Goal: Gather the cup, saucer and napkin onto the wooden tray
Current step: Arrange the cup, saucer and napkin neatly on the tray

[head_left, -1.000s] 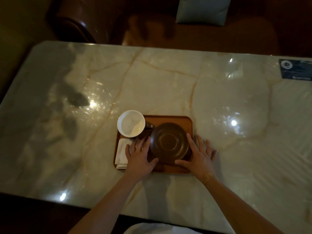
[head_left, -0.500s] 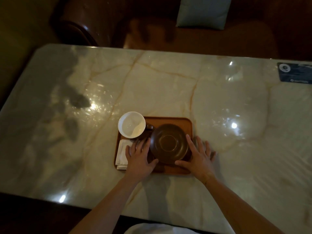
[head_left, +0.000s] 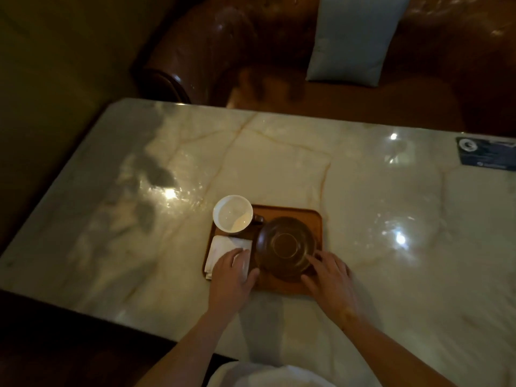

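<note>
A wooden tray point(head_left: 317, 219) lies on the marble table. On it stand a cup point(head_left: 233, 215) with a white inside at the back left, a folded white napkin point(head_left: 223, 247) at the front left, and a brown saucer point(head_left: 286, 245) on the right. My left hand point(head_left: 233, 275) rests flat on the napkin's near end, fingers loosely together. My right hand point(head_left: 329, 277) lies at the tray's front right corner, its fingertips touching the saucer's near rim. Neither hand clearly grips anything.
The marble table point(head_left: 139, 219) stretches wide on both sides. A dark card point(head_left: 485, 155) lies at its far right edge. Behind the table stands a brown leather sofa point(head_left: 209, 51) with a pale cushion point(head_left: 354, 37).
Both hands have drawn back toward me and blurred with motion. The left slid from beside the saucer onto the napkin. The camera view has tilted upward.
</note>
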{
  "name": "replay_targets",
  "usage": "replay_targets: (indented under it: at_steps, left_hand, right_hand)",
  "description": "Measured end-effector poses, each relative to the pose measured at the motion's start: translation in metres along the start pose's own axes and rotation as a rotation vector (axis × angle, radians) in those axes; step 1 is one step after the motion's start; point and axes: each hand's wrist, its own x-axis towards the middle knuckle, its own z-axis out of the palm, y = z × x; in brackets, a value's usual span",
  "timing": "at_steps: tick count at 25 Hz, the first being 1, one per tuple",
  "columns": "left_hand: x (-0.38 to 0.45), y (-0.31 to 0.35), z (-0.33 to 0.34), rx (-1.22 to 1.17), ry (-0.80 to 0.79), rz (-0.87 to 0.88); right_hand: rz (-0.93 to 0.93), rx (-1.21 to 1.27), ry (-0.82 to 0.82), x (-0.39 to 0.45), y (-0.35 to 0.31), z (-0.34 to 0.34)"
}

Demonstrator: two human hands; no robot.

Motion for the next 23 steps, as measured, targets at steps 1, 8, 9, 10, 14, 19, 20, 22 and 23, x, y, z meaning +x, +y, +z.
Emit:
replay_targets:
  at_steps: [1, 8, 9, 10, 14, 19, 20, 22, 23]
  left_hand:
    - [-0.004, -0.003, -0.006, -0.023, 0.000, -0.007]
    - [0.010, -0.050, -0.060, 0.119, -0.512, 0.028]
    - [0.016, -0.058, -0.068, 0.169, -0.593, 0.048]
    - [0.022, -0.066, -0.077, 0.207, -0.662, 0.067]
    - [0.042, -0.100, -0.100, 0.352, -0.826, 0.136]
    - [0.059, -0.133, -0.110, 0.547, -0.713, 0.413]
    - [0.062, -0.139, -0.110, 0.536, -0.672, 0.461]
    - [0.065, -0.148, -0.107, 0.491, -0.603, 0.517]
    - [0.065, -0.150, -0.106, 0.464, -0.570, 0.529]
  right_hand:
    - [-0.038, -0.026, -0.003, -0.003, -0.003, -0.001]
    - [-0.169, -0.144, -0.212, -0.004, -0.029, -0.009]
    - [-0.175, -0.163, -0.230, -0.003, -0.036, -0.009]
    - [-0.170, -0.178, -0.245, -0.001, -0.043, -0.008]
    - [-0.153, -0.274, -0.292, 0.001, -0.078, -0.001]
    - [-0.130, -0.311, -0.240, 0.003, -0.125, 0.022]
    - [-0.121, -0.291, -0.206, 0.003, -0.133, 0.028]
    - [-0.102, -0.246, -0.142, 0.002, -0.145, 0.038]
    - [-0.101, -0.239, -0.117, 0.002, -0.149, 0.041]
